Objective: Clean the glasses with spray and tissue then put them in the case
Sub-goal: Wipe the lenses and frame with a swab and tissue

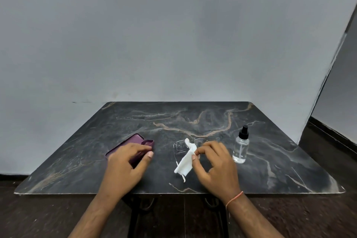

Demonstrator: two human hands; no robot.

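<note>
Thin-framed glasses point(180, 146) lie on the dark marble table point(193, 120), lenses facing the wall. A white tissue point(185, 162) drapes over them, pinched at its upper edge between thumb and fingers of my right hand point(216, 166). My left hand point(125, 166) rests on the purple glasses case point(133, 141), fingers over its near part; the case lies left of the glasses with its lid open. A clear spray bottle point(240, 147) with a black nozzle stands upright to the right of my right hand.
The table's back edge meets a grey wall. A dark wooden floor shows in front and to the right. The table's black legs sit below the near edge, between my forearms.
</note>
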